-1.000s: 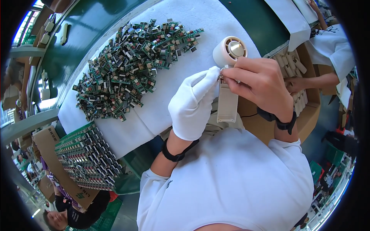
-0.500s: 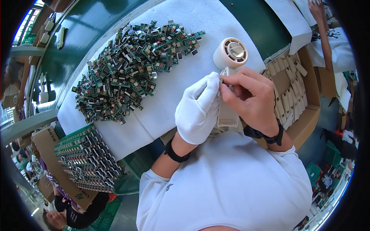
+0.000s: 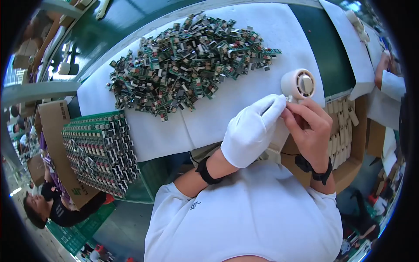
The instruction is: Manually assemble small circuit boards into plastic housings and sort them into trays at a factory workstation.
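My left hand (image 3: 251,133), in a white glove, is closed with its fingertips pressed together. Bare, my right hand (image 3: 310,131) pinches thumb and forefinger right against those gloved tips. Whatever sits between the fingertips is too small and covered to name. Just beyond them is a cream handheld fan (image 3: 299,84), its round slotted head tilted to the right. My hands hide its neck and most of the handle. To the left, a large heap of small green circuit boards (image 3: 174,65) lies on the white sheet (image 3: 168,135) covering the bench.
Stacked circuit board panels (image 3: 98,148) stand at the left beside an upright cardboard piece (image 3: 54,126). On my right, an open cardboard box (image 3: 355,153) holds rows of cream handle-shaped parts (image 3: 342,139). Other people work at the left and far right.
The view has shifted, so the board heap appears farther right. Relative to the heap, the fan head and my hands sit somewhat nearer my body. My fingertips stay together.
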Available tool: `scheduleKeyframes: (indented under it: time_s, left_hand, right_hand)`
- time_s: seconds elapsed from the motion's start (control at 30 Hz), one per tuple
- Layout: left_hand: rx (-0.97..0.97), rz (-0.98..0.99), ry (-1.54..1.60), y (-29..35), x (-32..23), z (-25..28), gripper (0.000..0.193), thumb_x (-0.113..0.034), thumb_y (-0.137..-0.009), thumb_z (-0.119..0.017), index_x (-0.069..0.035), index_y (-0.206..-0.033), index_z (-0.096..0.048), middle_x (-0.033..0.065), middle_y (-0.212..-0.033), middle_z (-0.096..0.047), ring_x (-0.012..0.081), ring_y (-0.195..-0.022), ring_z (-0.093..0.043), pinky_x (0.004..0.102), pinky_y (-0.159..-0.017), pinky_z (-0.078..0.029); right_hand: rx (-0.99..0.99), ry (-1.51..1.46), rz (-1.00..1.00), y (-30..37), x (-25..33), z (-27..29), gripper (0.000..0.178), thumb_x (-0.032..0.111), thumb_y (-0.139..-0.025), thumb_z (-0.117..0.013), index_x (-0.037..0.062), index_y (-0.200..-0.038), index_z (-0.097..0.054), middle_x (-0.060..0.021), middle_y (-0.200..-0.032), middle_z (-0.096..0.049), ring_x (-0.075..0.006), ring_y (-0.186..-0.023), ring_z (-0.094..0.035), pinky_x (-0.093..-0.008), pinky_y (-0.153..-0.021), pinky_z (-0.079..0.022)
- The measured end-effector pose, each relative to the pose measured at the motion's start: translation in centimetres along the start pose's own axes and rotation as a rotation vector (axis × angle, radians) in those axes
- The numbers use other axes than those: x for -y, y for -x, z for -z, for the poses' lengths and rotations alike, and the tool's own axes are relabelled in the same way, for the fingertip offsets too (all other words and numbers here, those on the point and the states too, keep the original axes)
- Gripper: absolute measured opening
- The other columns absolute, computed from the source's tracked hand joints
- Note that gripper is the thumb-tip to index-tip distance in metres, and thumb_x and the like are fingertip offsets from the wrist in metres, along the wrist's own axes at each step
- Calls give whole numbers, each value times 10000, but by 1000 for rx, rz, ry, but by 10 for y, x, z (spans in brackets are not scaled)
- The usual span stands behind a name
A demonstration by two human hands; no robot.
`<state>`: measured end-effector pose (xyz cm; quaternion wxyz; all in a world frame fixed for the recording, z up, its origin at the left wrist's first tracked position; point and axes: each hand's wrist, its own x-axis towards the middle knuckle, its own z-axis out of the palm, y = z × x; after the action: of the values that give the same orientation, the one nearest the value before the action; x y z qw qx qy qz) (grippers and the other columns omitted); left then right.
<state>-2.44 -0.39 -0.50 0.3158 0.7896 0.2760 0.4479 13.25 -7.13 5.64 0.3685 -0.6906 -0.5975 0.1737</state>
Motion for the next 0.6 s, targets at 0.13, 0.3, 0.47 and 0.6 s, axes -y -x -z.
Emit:
scheduleKeyframes:
  time_s: [0.13, 0.3, 0.47, 0.6]
  left_hand:
    - [-67, 22, -281, 0, -1, 31, 407, -77, -819, -775, -98, -1221, -713, 94, -1088, -699, 239, -855, -676, 351, -687, -553]
    - [-351, 234, -644, -1, 8, 66, 355, -175, -788, -827, -165, -1135, -754, 21, -930, -661, 229, -767, -634, 352, -658, -523]
    - [-369, 284, -859, -3, 22, 70, 322, -242, -776, -836, -196, -1085, -757, 7, -833, -601, 220, -706, -587, 354, -644, -489]
    - [-382, 218, -901, -8, 26, 64, 276, -245, -774, -829, -196, -1032, -746, 9, -805, -576, 218, -674, -558, 357, -622, -465]
  right_hand:
    - [-108, 273, 184, -21, -4, 15, 405, 40, -834, -794, 24, -1226, -692, -57, -939, -660, -137, -785, -620, -246, -715, -497]
    - [253, 81, 32, -53, -16, 44, 615, 123, -841, -814, 84, -1414, -593, -81, -1182, -679, -174, -1009, -661, -284, -910, -527]
    - [230, -169, -83, -133, -57, 65, 549, 187, -890, -792, 95, -1401, -613, -74, -1224, -674, -127, -1013, -644, -269, -883, -529]
    - [-37, 83, -128, -244, -125, 64, 568, 358, -907, -783, 41, -1352, -631, -58, -1114, -695, -99, -905, -635, -235, -752, -520]
